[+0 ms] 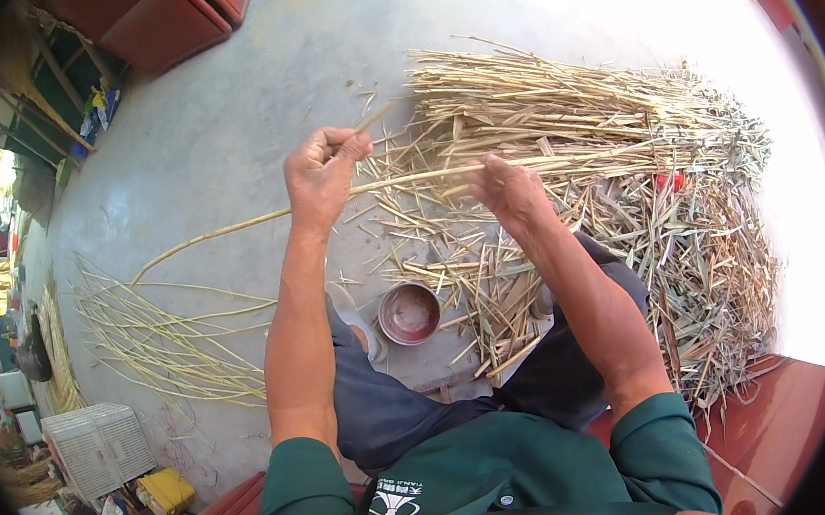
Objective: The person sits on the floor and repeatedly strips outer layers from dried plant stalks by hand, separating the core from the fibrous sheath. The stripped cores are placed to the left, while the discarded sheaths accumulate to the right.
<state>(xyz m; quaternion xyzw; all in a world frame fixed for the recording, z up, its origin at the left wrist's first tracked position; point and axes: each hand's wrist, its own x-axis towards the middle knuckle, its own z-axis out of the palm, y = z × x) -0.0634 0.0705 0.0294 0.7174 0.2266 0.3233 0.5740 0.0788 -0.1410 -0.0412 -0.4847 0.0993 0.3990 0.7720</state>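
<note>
My left hand [325, 172] is closed in a pinch on a short strip of dry stalk [375, 117], slightly blurred, that points up and to the right. A long pale stalk [231, 227] runs behind my left wrist, bending down at its far left end. Its right part passes at my right hand [510, 190], whose fingers are closed around it and a little smeared by motion. Beyond my right hand lies a thick bundle of dry stalks [537, 106]. To the left on the floor, several thin peeled stalks [187, 344] are spread out.
A small metal bowl [409, 314] stands between my feet. Loose husks and leaves [702, 269] are heaped at my right, with a red thing [668, 182] among them. Cut bits litter the concrete floor [251, 124]. A white wire crate [98, 449] and yellow container [166, 494] sit lower left.
</note>
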